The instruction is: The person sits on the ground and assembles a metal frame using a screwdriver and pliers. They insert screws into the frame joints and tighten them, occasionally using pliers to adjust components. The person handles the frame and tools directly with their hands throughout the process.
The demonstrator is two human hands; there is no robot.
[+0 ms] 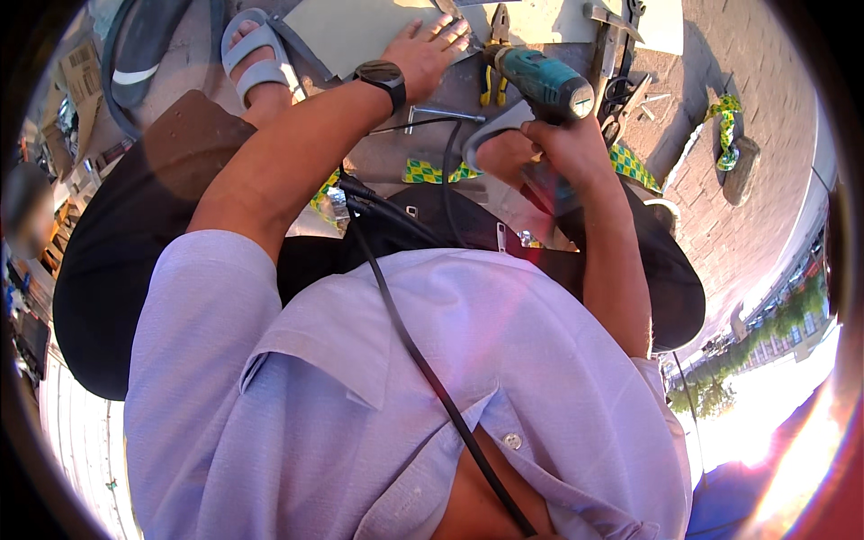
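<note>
My left hand (430, 49), with a black watch (381, 76) on its wrist, lies flat with fingers spread on a pale sheet (351, 31) on the ground. My right hand (562, 148) grips the handle of a teal power drill (544, 83), held just right of the left hand and pointing down toward the sheet's edge. The drill's tip is hidden behind its body. Pliers with yellow handles (493, 54) lie right beside the left hand's fingers.
My foot in a grey sandal (256, 58) rests left of the sheet. A hammer (607, 36) and small metal parts lie at top right, a bent metal key (441, 114) below the hand. A green-yellow strap (724, 121) and a stone (742, 171) sit on brick paving. A black cable (405, 342) crosses my shirt.
</note>
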